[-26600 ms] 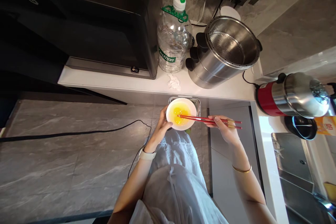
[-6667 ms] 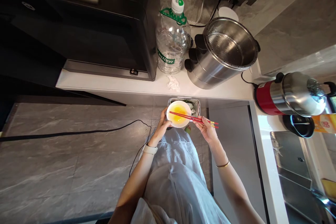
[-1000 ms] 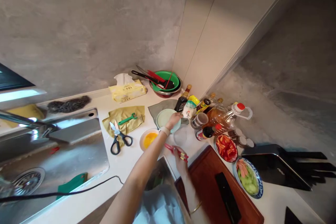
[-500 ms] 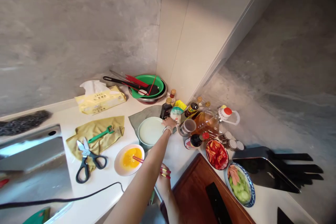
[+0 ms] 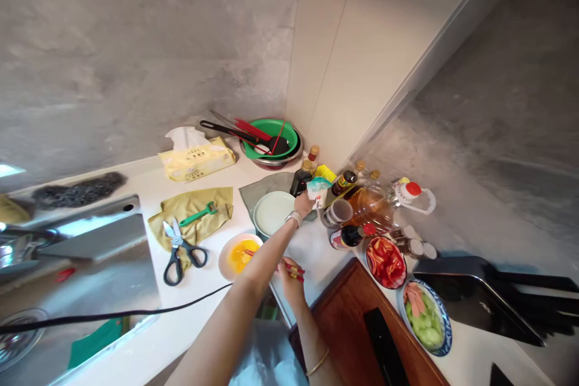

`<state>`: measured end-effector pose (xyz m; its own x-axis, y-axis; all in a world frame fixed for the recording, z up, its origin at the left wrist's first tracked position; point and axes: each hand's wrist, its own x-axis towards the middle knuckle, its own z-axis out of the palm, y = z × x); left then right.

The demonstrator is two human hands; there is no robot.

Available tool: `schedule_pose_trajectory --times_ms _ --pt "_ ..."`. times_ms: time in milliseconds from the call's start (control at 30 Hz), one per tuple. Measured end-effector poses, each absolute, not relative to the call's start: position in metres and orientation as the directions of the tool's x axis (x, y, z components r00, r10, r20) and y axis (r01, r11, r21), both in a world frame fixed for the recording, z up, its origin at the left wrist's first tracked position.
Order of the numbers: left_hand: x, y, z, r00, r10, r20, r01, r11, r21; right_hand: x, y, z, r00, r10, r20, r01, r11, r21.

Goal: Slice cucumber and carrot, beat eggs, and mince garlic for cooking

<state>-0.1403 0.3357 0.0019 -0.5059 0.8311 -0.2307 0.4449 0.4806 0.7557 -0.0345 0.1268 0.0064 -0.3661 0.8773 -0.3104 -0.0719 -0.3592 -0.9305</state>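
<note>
My left hand (image 5: 304, 205) reaches across the counter and grips a small white packet with a teal top (image 5: 317, 192), lifted a little among the sauce bottles. My right hand (image 5: 289, 274) stays low at the counter's front edge, closed on red chopsticks (image 5: 293, 269) whose tips rest in a white bowl of beaten egg (image 5: 239, 254). A pale green plate (image 5: 272, 213) lies on a grey cloth just left of my left wrist.
Sauce bottles and an oil bottle (image 5: 377, 204) crowd the corner. A wooden cutting board (image 5: 362, 325) with a knife, a bowl of red slices (image 5: 385, 253) and a bowl of cucumber and ham (image 5: 425, 315) lie right. Scissors (image 5: 177, 250), a tissue pack (image 5: 196, 160) and a sink (image 5: 67, 283) lie left.
I have turned from the steamer counter to this corner. The egg bowl now sits on the counter. My left hand closed on the white packet and raised it slightly.
</note>
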Motion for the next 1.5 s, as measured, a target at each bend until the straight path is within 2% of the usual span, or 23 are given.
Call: schedule_pose_trajectory --times_ms 100,267,433,533,633,733,800,967,1100,1200,1333,1400,1467,1500 --pt "-0.153 0.321 0.014 -0.495 0.857 -0.147 0.452 0.398 0.798 -0.039 0.129 0.006 -0.346 0.889 -0.301 -0.093 -0.352 -0.931" --pt "-0.175 0.276 0.046 -0.475 0.879 0.043 0.396 0.17 0.902 -0.041 0.136 0.012 -0.362 0.915 -0.179 0.0 -0.193 -0.981" --pt "-0.2 0.188 0.082 -0.475 0.873 0.11 0.304 0.046 0.952 -0.041 0.136 0.013 -0.306 0.941 -0.147 0.045 -0.139 -0.989" --pt "-0.216 0.118 0.091 -0.525 0.848 0.075 0.177 0.022 0.984 -0.042 0.131 0.017 -0.356 0.924 -0.139 0.114 -0.105 -0.988" --pt "-0.233 0.049 0.085 -0.615 0.789 0.0 0.091 0.071 0.993 -0.047 0.125 0.027 -0.447 0.895 -0.001 0.21 0.103 -0.972" --pt "-0.249 -0.005 0.064 -0.656 0.753 -0.049 0.022 0.084 0.996 -0.058 0.115 0.039 -0.552 0.804 0.219 0.272 0.423 -0.864" --pt "-0.259 -0.03 0.047 -0.635 0.769 -0.067 0.003 0.089 0.996 -0.069 0.106 0.044 -0.646 0.71 0.279 0.264 0.551 -0.791" --pt "-0.27 -0.061 0.012 -0.549 0.833 -0.07 0.023 0.099 0.995 -0.095 0.084 0.05 -0.821 0.528 0.218 0.236 0.661 -0.713" --pt "-0.274 -0.066 -0.001 -0.445 0.89 -0.102 0.152 0.187 0.97 -0.103 0.073 0.054 -0.888 0.425 0.173 0.207 0.707 -0.676" --pt "-0.278 -0.064 -0.006 -0.435 0.89 -0.137 0.202 0.245 0.948 -0.104 0.068 0.056 -0.912 0.379 0.154 0.206 0.75 -0.629" --pt "-0.269 -0.062 -0.014 -0.46 0.88 -0.119 0.213 0.239 0.947 -0.107 0.062 0.057 -0.918 0.378 0.123 0.264 0.811 -0.522" --pt "-0.248 -0.064 -0.019 -0.616 0.785 -0.06 0.238 0.259 0.936 -0.109 0.062 0.058 -0.924 0.372 0.094 0.283 0.826 -0.488" --pt "-0.214 -0.068 -0.025 -0.832 0.552 0.053 0.271 0.321 0.908 -0.111 0.064 0.06 -0.93 0.362 0.064 0.289 0.826 -0.484" --pt "-0.195 -0.07 -0.028 -0.889 0.448 0.095 0.276 0.357 0.893 -0.111 0.065 0.061 -0.931 0.361 0.056 0.289 0.821 -0.492"
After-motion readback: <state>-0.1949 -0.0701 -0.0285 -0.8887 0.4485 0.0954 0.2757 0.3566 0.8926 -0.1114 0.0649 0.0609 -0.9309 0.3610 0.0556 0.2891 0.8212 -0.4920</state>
